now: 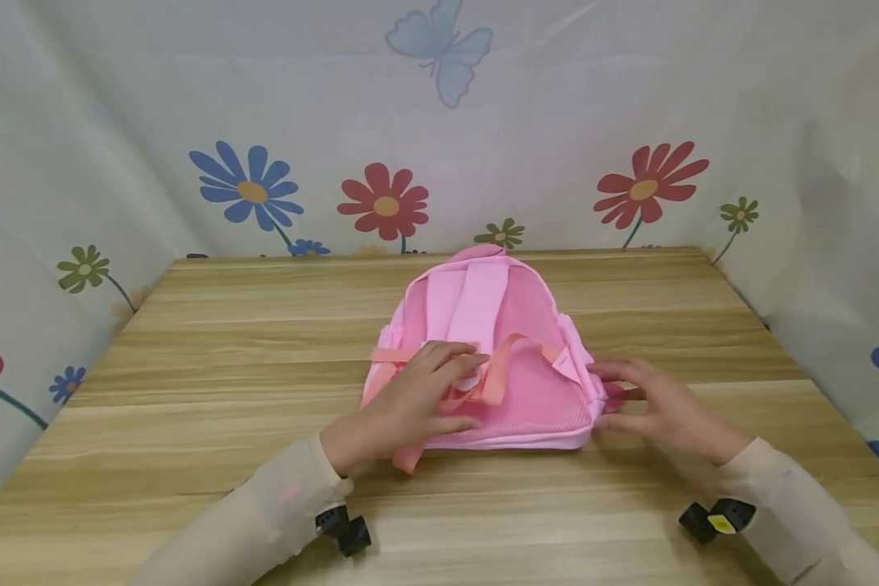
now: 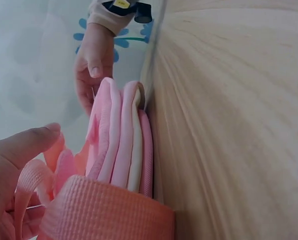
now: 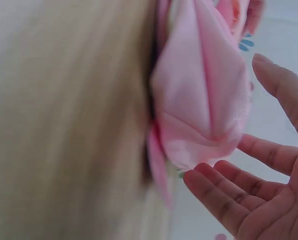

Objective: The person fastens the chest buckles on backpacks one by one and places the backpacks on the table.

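Observation:
A small pink backpack (image 1: pixel 535 391) lies on the table with its mesh back panel and shoulder straps facing up. Over its lower left part is my left hand (image 1: pixel 421 391), thumb and fingers apart among the coral webbing straps (image 1: pixel 498 378). In the left wrist view, loops of coral strap (image 2: pixel 104 210) pass close to the thumb; part of the fingers is hidden behind them. My right hand (image 1: pixel 655 407) is at the bag's right side, fingers spread. The right wrist view shows those fingertips (image 3: pixel 196 177) by the pale pink side pocket (image 3: pixel 204 95), not curled round it.
The wood-grain table (image 1: pixel 227 350) carries the bag near its middle. A white curtain (image 1: pixel 542 106) printed with flowers and a butterfly hangs behind and along both sides. A small black camera (image 1: pixel 344 529) is strapped to each sleeved wrist.

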Demonstrator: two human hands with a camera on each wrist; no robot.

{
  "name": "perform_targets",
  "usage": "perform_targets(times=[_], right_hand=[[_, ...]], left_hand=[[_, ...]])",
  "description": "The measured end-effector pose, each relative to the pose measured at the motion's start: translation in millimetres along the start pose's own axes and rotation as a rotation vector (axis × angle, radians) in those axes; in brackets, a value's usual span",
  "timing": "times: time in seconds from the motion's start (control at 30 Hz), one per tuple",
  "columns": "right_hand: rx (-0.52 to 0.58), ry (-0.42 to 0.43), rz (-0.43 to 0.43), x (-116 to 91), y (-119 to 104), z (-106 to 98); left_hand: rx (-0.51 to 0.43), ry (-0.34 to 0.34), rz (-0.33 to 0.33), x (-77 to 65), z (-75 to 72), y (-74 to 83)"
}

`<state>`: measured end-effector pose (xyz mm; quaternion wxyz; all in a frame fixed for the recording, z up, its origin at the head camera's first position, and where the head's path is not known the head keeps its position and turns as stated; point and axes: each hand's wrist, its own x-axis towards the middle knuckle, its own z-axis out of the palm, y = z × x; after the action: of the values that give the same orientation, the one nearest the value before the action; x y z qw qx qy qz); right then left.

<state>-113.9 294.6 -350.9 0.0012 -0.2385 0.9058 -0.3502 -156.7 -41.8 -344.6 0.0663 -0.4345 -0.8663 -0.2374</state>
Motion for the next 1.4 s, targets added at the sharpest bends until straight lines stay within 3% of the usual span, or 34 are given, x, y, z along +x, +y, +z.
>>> perform_targets(times=[0.2, 0.33, 0.7, 0.87, 1.13, 1.4], right_hand=[[-0.098, 0.061, -0.023, 6.1, -6.6, -12.1], [-0.107, 0.084, -0.021, 13.7, -15.6, -17.3], [-0.079, 0.074, -0.008, 41.6, -40.5, -17.1], [-0.084, 0.062, -0.017, 58.9, -50.7, -10.0], [-0.087, 0.036, -0.070, 86.8, -67.1, 3.7], [-0.079, -0.023, -0.111, 115.2, -85.7, 19.3]], left_hand=[[-0.011, 0.079, 0.019, 1.1, -7.3, -1.2], [-0.004, 0.124, 0.021, 1.7, -11.6, -3.7], [-0.066, 0.161, -0.061, -2.1, -21.9, -15.1], [-0.076, 0.136, -0.124, -4.8, -22.9, -21.8], [-0.087, 0.021, -0.281, -4.5, -23.5, -29.2], [-0.100, -0.028, -0.360, -4.8, -23.9, -33.9]])
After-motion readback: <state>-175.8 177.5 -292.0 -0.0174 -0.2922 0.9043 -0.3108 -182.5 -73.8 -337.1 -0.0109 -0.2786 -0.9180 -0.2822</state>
